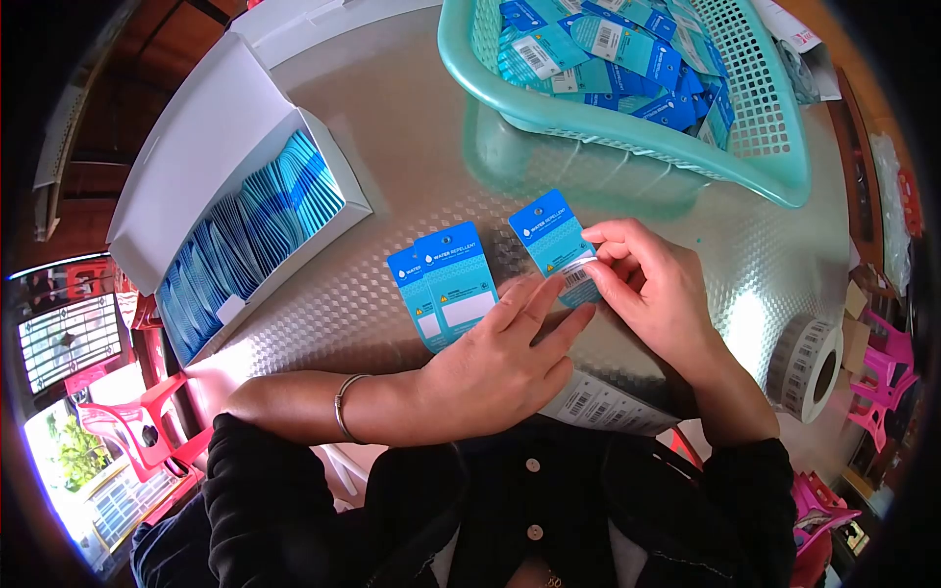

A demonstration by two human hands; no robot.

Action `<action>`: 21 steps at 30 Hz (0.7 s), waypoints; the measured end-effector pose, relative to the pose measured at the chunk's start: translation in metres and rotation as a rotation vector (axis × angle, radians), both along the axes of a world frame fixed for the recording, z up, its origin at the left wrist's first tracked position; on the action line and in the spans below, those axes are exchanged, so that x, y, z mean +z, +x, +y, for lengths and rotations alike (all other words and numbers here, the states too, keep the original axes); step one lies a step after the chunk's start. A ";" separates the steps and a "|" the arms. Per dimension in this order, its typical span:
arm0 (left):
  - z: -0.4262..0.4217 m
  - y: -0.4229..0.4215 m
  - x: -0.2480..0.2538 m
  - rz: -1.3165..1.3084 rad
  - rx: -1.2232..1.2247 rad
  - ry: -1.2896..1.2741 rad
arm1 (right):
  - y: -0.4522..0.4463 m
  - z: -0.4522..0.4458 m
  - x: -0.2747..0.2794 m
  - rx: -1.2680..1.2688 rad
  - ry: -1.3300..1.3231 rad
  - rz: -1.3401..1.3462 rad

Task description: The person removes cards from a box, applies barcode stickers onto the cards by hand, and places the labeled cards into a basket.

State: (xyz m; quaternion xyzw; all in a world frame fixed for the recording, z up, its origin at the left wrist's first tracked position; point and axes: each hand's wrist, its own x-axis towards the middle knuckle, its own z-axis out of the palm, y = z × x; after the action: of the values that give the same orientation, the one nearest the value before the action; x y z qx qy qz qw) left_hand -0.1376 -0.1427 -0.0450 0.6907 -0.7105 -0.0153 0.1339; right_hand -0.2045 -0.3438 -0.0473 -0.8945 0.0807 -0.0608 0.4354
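My left hand [505, 363] reaches across, its fingers apart, fingertips touching the lower part of a blue tag [545, 227] marked "WATER REPELLENT". My right hand [652, 284] pinches a white barcode label [576, 277] at that tag's lower right; part of the label is hidden by fingers. Two more blue tags [456, 257] overlap flat on the metal table [392, 118], left of the held one, each with a blank white area. A strip of barcode labels [598, 404] lies near the table's front edge, partly under my left hand.
An open white box [211, 137] packed with blue tags [255, 220] stands at the left. A green basket [627, 147] heaped with labelled tags [627, 59] is at the top right. A label roll [806, 367] stands at the right edge, with pink chairs [887, 363] beyond.
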 end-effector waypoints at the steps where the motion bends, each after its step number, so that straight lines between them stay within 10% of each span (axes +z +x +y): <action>1: 0.000 0.000 0.000 0.002 -0.001 0.000 | 0.000 0.000 0.000 0.006 -0.044 -0.011; 21: 0.001 0.000 -0.001 0.017 0.005 -0.001 | 0.003 -0.009 0.005 -0.025 -0.428 -0.061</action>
State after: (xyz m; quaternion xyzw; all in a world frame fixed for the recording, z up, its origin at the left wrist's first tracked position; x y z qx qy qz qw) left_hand -0.1375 -0.1418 -0.0459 0.6921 -0.7077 -0.0202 0.1404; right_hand -0.2014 -0.3530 -0.0423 -0.9632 0.0638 -0.1087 0.2373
